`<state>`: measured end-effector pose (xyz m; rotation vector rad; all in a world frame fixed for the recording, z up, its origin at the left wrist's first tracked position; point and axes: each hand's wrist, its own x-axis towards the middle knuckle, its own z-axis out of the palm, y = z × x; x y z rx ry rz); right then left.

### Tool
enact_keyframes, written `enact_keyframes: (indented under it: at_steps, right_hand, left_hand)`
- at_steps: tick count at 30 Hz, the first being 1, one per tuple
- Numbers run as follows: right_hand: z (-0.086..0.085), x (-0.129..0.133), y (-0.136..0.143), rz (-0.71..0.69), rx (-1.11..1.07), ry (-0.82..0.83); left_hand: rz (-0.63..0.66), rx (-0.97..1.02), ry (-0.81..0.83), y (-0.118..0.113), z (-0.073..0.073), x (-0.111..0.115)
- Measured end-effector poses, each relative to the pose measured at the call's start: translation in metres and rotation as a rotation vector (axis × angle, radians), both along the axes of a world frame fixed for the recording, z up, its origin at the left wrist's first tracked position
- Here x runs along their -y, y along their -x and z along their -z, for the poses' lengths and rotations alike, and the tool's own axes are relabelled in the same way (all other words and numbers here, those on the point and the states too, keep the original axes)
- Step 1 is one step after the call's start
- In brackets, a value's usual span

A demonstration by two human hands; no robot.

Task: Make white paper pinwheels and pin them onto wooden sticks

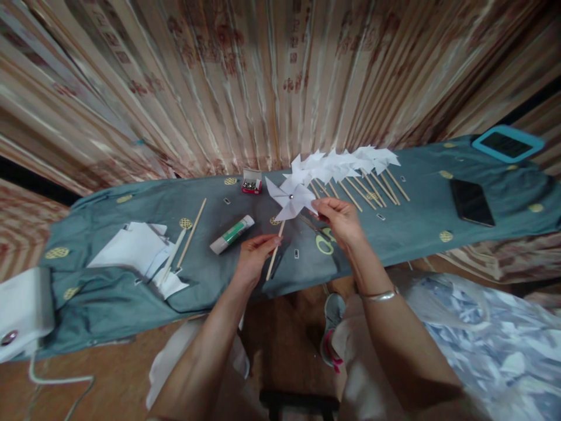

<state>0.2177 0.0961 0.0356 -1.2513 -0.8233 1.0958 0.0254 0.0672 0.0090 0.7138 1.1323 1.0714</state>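
Observation:
A white paper pinwheel [291, 197] with a silver pin at its centre is held above the cloth on a wooden stick [273, 257]. My left hand [256, 255] pinches the stick below the blades. The fingers of my right hand [339, 217] are closed on the right blade of the same pinwheel. Just behind, several finished pinwheels [346, 165] lie overlapping in a row, sticks pointing toward me. Scissors with yellow-green handles [325, 244] lie beside my right hand. A glue stick [232, 234] is left of the pinwheel, and an open red box of pins [252, 182] stands behind it.
On the green cloth [210, 280], white paper pieces [134, 248] and a loose stick [191, 234] lie at left. A white device [24, 313] with a cable sits far left. A black phone [472, 202] and a blue-framed device [508, 144] are at right. A plastic bag [495, 333] is lower right.

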Motion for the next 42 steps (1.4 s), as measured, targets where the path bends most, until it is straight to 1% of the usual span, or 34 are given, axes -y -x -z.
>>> enact_keyframes:
  at_steps: [3, 10, 20, 28, 34, 38, 42]
  right_hand:
    - [-0.001, 0.002, 0.003, -0.013, 0.003, 0.006]
    - [-0.004, 0.006, 0.013, -0.106, -0.042, 0.032]
    - [-0.001, 0.010, 0.025, -0.184, -0.036, 0.004]
    - [-0.001, 0.012, 0.035, -0.208, -0.082, 0.033]
    - [-0.003, 0.013, 0.039, -0.227, -0.052, 0.035]
    - [-0.001, 0.013, 0.041, -0.225, -0.062, 0.040]
    - [0.001, 0.014, 0.044, -0.249, -0.022, 0.034]
  left_hand:
    - [-0.019, 0.000, 0.004, -0.001, 0.001, -0.001]
    - [-0.049, 0.024, 0.005, -0.002, -0.003, -0.001]
    - [-0.063, 0.028, -0.008, -0.002, -0.001, 0.000]
    - [-0.074, 0.057, -0.007, -0.004, -0.001, 0.000]
    - [-0.063, 0.056, -0.007, -0.005, -0.002, 0.001]
    - [-0.061, 0.067, -0.009, -0.005, -0.003, 0.002]
    - [-0.043, 0.051, -0.013, -0.006, -0.004, 0.002]
